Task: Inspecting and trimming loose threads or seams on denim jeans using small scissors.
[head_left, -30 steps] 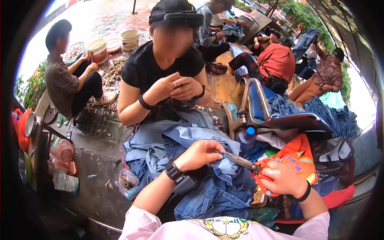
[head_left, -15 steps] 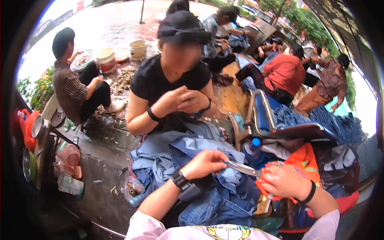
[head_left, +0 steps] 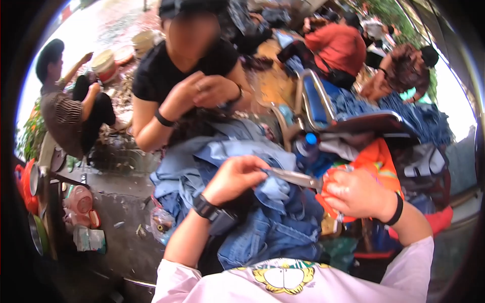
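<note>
My left hand (head_left: 235, 177) is closed in a pinch above the denim pile. What sits between its fingertips is too small and blurred to make out. My right hand (head_left: 357, 191) grips a pair of scissors (head_left: 299, 179), whose metal blades point left and reach up to my left fingertips. The blades look closed or nearly so. Under both hands lies a heap of blue jeans (head_left: 268, 227), dark near me. Lighter blue denim (head_left: 232, 151) is bunched farther off, in front of a person in a black T-shirt (head_left: 184, 76), whose hands (head_left: 204, 91) are held together.
An orange garment with reflective strips (head_left: 376, 161) lies beside my right hand. Behind it are a blue-capped bottle (head_left: 310, 144) and a blue metal-framed chair (head_left: 318, 98). Plastic containers (head_left: 81, 207) stand on the floor at left. Several other people work farther back near buckets (head_left: 104, 65) and denim.
The view has shifted, so most of the scene sits farther left and higher. My hands keep the same hold, with the scissors still at my left fingertips.
</note>
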A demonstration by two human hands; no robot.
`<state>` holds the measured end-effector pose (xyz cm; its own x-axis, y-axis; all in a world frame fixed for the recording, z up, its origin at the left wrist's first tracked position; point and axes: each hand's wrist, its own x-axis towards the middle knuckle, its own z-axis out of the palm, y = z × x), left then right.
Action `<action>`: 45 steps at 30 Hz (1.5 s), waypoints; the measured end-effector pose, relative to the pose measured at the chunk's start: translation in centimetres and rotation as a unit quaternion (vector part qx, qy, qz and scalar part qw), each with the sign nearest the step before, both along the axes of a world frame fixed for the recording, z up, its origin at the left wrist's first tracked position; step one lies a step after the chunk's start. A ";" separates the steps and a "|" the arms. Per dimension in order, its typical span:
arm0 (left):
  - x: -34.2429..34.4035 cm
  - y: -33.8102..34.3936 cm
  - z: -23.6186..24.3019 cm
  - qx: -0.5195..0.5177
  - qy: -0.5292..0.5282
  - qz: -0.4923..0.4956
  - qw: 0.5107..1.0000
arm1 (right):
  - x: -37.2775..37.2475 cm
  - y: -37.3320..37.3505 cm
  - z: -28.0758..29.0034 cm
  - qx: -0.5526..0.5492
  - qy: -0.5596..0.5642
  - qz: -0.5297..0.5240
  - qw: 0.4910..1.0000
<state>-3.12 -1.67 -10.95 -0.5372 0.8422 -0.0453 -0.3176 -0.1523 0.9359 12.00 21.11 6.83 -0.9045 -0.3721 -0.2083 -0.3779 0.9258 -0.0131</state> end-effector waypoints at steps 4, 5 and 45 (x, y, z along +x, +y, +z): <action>0.6 0.3 0.6 0.015 -0.018 -0.001 1.000 | 1.3 0.5 1.0 -0.006 0.009 -0.028 1.000; 0.9 0.4 0.3 0.030 -0.046 -0.005 0.998 | 1.6 0.6 1.0 -0.015 0.007 -0.026 1.000; 1.9 0.8 -0.5 0.079 -0.035 0.004 0.996 | 1.1 0.6 -0.2 -0.023 -0.032 0.015 0.999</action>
<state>-1.21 -0.92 -11.46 -0.5436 0.8379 0.0497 -0.3788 -0.2978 0.8763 13.08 21.75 6.67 -0.8776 -0.4102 -0.2482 -0.4033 0.9115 -0.0802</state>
